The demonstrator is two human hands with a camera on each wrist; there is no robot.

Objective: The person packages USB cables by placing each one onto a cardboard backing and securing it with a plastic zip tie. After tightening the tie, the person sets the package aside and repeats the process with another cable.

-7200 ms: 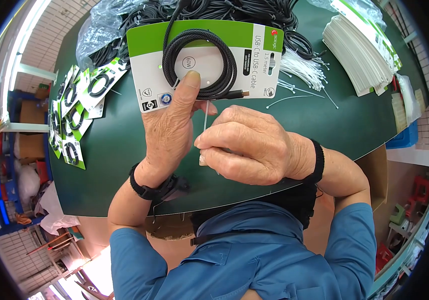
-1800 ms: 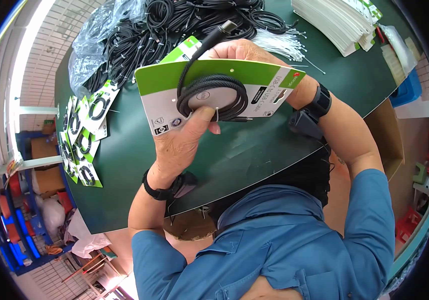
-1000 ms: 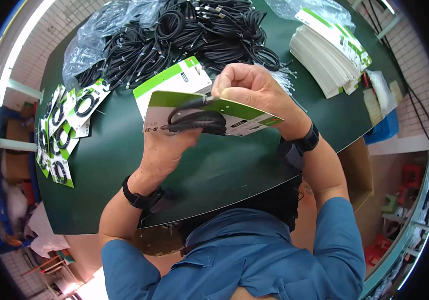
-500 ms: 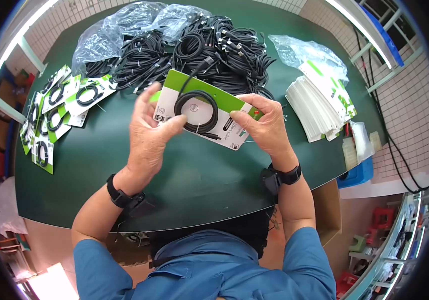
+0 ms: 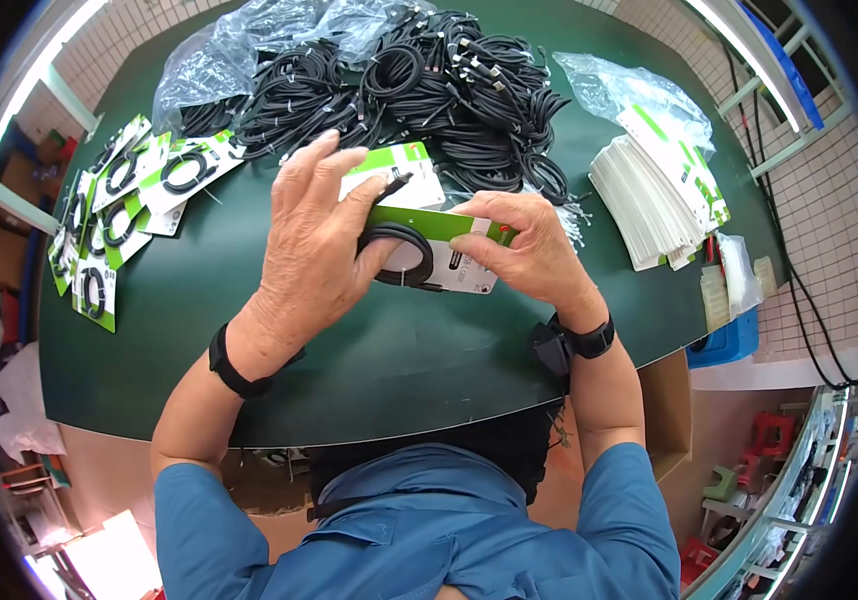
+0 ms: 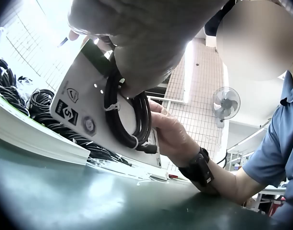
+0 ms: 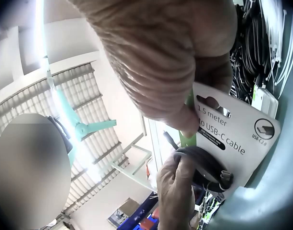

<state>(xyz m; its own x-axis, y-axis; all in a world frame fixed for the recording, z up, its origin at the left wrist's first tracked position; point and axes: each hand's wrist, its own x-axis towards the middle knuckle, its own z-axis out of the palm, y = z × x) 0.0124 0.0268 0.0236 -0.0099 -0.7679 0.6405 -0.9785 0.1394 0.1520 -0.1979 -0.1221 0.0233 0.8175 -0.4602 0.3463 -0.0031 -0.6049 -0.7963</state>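
A green and white cardboard card (image 5: 464, 272) with a coiled black USB-C cable (image 5: 419, 262) is held above the table, tilted away in the head view. My right hand (image 5: 529, 245) pinches the card's right end between thumb and fingers, close to the printed text and hang hole (image 7: 213, 103). At the other end my left hand (image 5: 314, 235) pinches the coil against the card, its thumb inside the loop and its other fingers raised behind. The cable's upper connector (image 5: 399, 184) sticks up by the left fingertips. A white tie (image 6: 135, 142) binds the coil.
Behind the held card lies a stack of blank cards (image 5: 417, 170). A heap of black cables (image 5: 469, 100) fills the back. Finished-looking carded cables (image 5: 119, 240) lie at left. A tall card stack (image 5: 644, 205) stands at right, near white ties (image 5: 574, 220).
Earlier the right hand pulled on a white tie; later it moved to the card's right end. Over the last half second the card has tilted flatter and the left hand has shifted onto the coil.
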